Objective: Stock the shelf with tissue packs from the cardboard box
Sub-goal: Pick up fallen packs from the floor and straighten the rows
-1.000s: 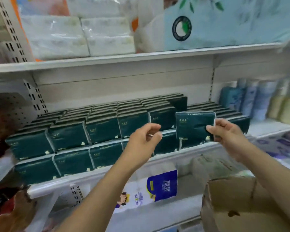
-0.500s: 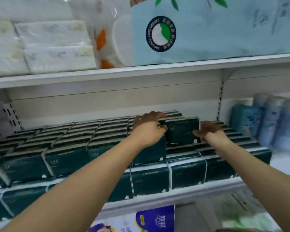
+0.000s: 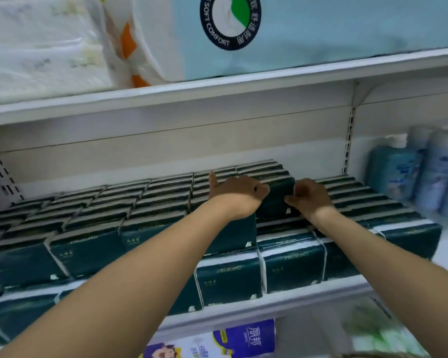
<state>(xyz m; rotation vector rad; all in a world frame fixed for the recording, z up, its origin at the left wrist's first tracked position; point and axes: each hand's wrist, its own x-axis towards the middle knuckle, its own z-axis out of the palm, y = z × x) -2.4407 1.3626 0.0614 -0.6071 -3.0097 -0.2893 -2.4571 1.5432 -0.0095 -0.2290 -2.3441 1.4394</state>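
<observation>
Pack of dark green plastic-wrapped tissues (image 3: 281, 195) held upright atop the stacked rows (image 3: 88, 244) on the white metal shelf (image 3: 269, 304).
Left hand (image 3: 237, 195) curls round its left edge, right hand (image 3: 309, 198) round its right edge; pale blue plastic bottles (image 3: 435, 171) stand rightward.

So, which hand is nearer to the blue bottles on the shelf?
Right. The right hand is left of the blue bottles, apart; the left hand lies farther left.

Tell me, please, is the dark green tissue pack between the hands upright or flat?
Upright: the dark green tissue pack stands on edge, face forward.
</observation>
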